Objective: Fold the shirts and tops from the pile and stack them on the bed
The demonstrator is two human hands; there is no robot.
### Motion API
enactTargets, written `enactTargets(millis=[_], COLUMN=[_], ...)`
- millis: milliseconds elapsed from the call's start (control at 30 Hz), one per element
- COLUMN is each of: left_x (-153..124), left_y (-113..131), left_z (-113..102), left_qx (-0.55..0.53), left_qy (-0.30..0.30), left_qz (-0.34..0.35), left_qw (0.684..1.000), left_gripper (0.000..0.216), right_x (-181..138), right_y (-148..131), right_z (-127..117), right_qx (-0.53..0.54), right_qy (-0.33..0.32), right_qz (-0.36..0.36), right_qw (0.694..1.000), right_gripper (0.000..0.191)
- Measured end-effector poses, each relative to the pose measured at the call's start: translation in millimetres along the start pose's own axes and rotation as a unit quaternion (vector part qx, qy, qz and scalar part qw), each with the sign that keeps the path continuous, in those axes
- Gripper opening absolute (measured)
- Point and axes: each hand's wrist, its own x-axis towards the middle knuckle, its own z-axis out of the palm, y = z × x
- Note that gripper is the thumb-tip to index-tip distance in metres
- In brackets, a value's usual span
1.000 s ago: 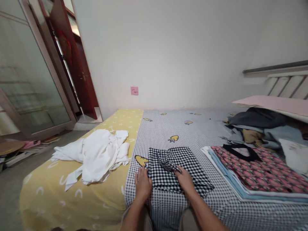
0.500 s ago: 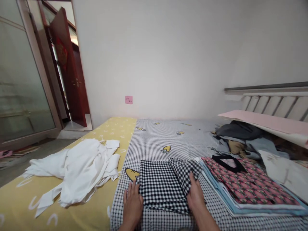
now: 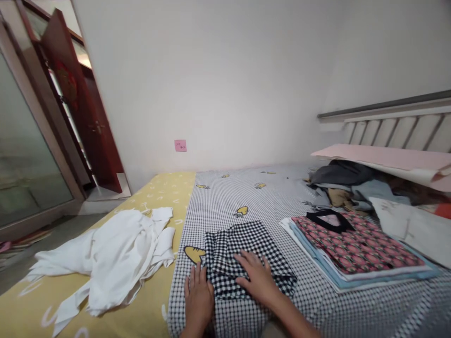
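A black-and-white checked garment (image 3: 232, 244) lies folded over on the bed in front of me. On top of it rests my right hand (image 3: 259, 279), fingers spread and palm down on the cloth. My left hand (image 3: 198, 293) lies flat beside the garment's left edge, its fingers stretched out and touching the bedsheet and the cloth's border. To the right is a stack of folded clothes with a pink-and-black patterned top (image 3: 355, 244) uppermost. A crumpled white garment (image 3: 120, 256) lies to the left on the yellow part of the bedding.
A grey checked sheet (image 3: 225, 202) with yellow motifs covers the bed. Jumbled dark and grey clothes (image 3: 347, 173) lie at the right beneath a pink board (image 3: 380, 155), near a white bed rail (image 3: 398, 129). A red door (image 3: 81, 103) stands ajar at the far left.
My right hand has moved left, bringing the garment's right flap over onto the rest, and has let go of it to lie flat. The view has turned slightly right.
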Motion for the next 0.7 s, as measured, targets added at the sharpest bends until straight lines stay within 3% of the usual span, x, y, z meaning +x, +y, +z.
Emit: enactTargets(millis=[133,300,533,700], left_x=[1,2,0,16], left_y=[2,1,1,-22], left_z=[-5,-3,0,-28], left_qx=[0.018,0.051,0.023,-0.129], left_qy=[0.002,0.022,0.066,0.016], left_qz=[0.000,0.012,0.017,-0.023], left_qw=[1.000,0.998,0.997,0.991], left_gripper=[0.054,0.054,0.053,0.042], right_x=[-13,-39,-48,-71], right_y=[66,140,144,180], right_z=[-20,-12,14,2], right_qx=[-0.067,0.058,0.097,0.142], right_qy=[0.057,0.144,0.189,0.088], right_qz=[0.024,0.057,0.064,0.061], right_qw=[0.996,0.986,0.975,0.984], right_gripper=[0.088,0.057,0.055,0.067])
